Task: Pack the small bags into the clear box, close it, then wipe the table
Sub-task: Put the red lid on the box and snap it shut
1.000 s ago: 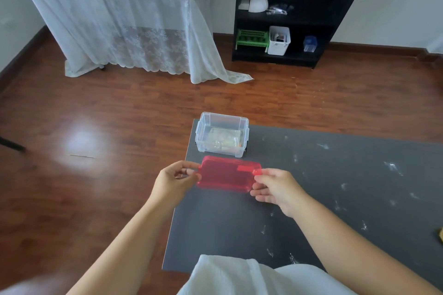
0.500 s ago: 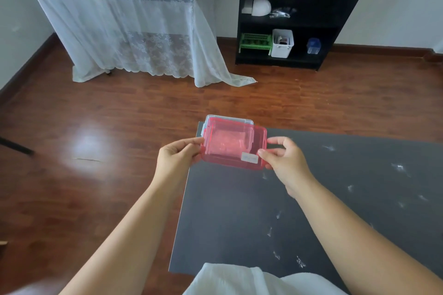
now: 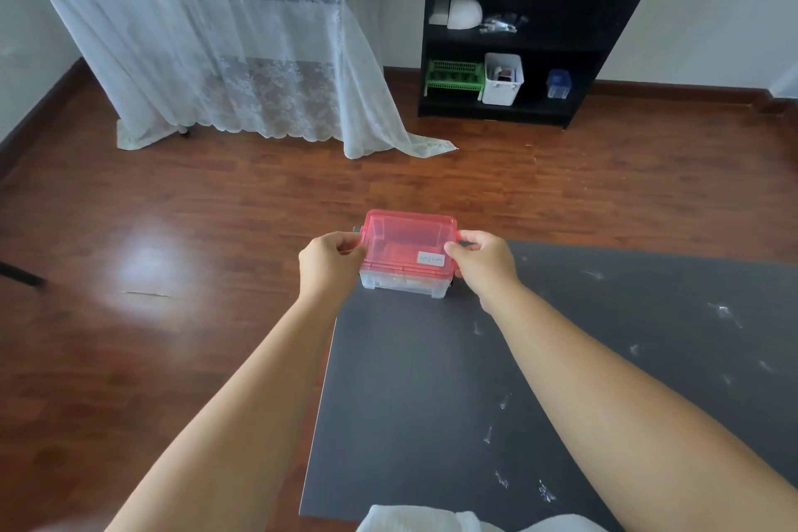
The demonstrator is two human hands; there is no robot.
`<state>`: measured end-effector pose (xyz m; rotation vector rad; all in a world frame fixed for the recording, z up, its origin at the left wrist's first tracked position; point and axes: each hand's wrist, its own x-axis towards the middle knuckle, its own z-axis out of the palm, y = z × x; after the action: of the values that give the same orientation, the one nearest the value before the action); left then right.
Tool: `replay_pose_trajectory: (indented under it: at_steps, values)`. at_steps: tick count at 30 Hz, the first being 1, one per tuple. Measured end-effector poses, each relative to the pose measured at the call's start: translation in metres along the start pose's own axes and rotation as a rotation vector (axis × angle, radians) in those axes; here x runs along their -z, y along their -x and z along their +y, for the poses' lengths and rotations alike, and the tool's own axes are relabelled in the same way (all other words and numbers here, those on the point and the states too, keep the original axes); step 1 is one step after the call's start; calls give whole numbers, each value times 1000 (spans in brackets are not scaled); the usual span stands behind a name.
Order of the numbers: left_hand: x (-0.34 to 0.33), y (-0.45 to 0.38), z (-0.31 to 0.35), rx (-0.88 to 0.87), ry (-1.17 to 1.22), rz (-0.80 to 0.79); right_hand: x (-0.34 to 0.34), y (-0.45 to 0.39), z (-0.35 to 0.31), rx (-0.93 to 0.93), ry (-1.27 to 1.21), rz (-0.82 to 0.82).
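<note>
A white cloth (image 3: 414, 520) lies nearest. Beyond, the left hand (image 3: 330, 261) and right hand (image 3: 483, 261) pinch the red lid's (image 3: 408, 244) end tabs atop the clear box (image 3: 403, 285) at the dark table's (image 3: 539, 380) far corner (light, stiff, probably slick plastic). Hold by the ends.

Red lid (image 3: 408, 240) sits on the clear box (image 3: 403, 284) at the far left corner of the dark table (image 3: 432, 380). Left hand (image 3: 330, 261) and right hand (image 3: 481, 261) grip its end latches. White cloth (image 3: 414, 520) at near edge.

Both arms reach forward, left hand (image 3: 330, 261) and right hand (image 3: 483, 261) each with curled-finger grip facing inward
</note>
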<state>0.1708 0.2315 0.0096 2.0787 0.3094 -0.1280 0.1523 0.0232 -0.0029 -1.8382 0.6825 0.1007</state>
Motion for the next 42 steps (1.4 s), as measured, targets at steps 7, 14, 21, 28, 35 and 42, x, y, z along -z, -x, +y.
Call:
replay_pose_trajectory:
  at_steps: [7,14,21,28,35,42]
  values:
    - [-2,-3,-7,2,19,15,-2,-4,6,-5,-7,14]
    - [-2,-3,-13,41,62,16,-3,-5,9,5,3,15]
    - [-7,2,-28,83,82,38,-3,0,17,9,69,-21]
    - [-11,0,-38,267,149,-55,-5,1,14,32,193,-73]
    - [-9,7,-48,320,416,-198,-13,2,15,43,251,-70]
    - [-13,7,-42,164,186,-71,-15,5,16,-52,181,-85]
